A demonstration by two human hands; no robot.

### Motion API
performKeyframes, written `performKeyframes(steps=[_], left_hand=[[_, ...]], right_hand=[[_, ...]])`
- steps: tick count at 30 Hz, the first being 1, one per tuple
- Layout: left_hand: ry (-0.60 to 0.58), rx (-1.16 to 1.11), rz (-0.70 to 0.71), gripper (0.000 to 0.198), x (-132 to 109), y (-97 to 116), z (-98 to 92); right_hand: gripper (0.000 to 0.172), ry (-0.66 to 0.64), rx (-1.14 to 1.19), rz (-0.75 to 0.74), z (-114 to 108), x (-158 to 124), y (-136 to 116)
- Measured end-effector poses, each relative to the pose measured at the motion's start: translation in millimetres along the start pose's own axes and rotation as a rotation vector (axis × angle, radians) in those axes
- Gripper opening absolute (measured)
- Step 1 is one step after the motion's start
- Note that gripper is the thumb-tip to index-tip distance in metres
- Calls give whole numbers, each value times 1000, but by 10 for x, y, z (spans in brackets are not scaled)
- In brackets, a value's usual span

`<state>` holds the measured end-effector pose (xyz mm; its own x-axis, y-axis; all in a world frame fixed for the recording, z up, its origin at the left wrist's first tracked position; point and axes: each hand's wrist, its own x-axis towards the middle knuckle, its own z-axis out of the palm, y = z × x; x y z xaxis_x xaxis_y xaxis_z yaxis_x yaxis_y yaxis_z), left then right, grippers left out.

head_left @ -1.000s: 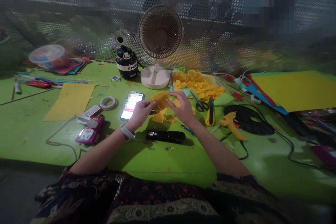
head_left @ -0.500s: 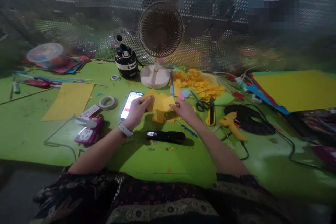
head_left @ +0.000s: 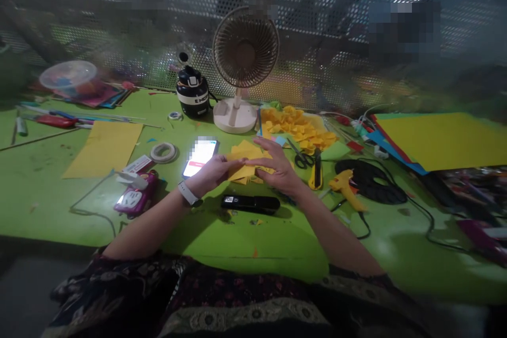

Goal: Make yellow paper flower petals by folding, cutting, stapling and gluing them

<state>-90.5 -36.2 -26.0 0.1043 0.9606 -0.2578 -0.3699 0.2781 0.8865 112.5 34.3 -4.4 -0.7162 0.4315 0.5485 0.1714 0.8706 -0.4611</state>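
My left hand (head_left: 212,173), with a pale watch strap at the wrist, is closed on a yellow-orange paper piece (head_left: 233,156). My right hand (head_left: 279,171) meets it from the right, its fingers stretched and spread, the index tip touching at the left fingertips and the paper. The paper is partly hidden by the fingers. Under and behind the hands lie loose yellow paper pieces (head_left: 246,148). Nearer to me a black stapler (head_left: 250,204) rests on the green table. A lit phone (head_left: 201,156) lies beside my left hand.
Behind stand a fan (head_left: 234,116) and a dark bottle (head_left: 193,97). Scissors (head_left: 304,159), a yellow cutter (head_left: 316,174), a glue gun (head_left: 348,190) with its cord, and a yellow paper heap (head_left: 297,125) lie right. A tape roll (head_left: 163,153) and purple extension socket (head_left: 137,193) lie left.
My right hand has gone from pinching a paper piece to spread fingers, and moved closer to my left hand. The paper between the hands now looks flatter and more covered.
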Motion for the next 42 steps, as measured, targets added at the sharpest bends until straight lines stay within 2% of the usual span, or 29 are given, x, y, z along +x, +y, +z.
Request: performKeyframes(steps=[3,5,9,11,13,16,19,22,26,33,42], left_hand=[[-60,9,-32,36,-37,-4,59],[-80,-19,-36,33,-63,-4,102],[-96,-129,-6,32,-97,-23,155],[-111,-167,8,41,-102,-56,159],[-129,-149,42,49,-104,-100,158],[-133,-1,103,49,-112,-161,170],[-67,104,104,46,-133,-183,206],[-29,121,74,43,-156,-171,234],[-46,140,49,41,-166,-159,233],[-67,132,61,39,-148,-185,226],[-57,143,44,46,-144,-176,233]], right_hand=[[14,-3,68,53,19,-71,-63],[8,48,154,147,70,-125,-105],[30,230,418,460,218,-204,-141],[37,248,524,593,270,-223,-144],[41,239,554,657,293,-235,-149],[43,248,509,671,294,-249,-169],[43,246,465,645,288,-258,-192],[42,233,389,594,280,-261,-207],[41,245,315,549,263,-265,-206],[40,230,340,561,275,-300,-182],[40,227,375,549,274,-307,-199]])
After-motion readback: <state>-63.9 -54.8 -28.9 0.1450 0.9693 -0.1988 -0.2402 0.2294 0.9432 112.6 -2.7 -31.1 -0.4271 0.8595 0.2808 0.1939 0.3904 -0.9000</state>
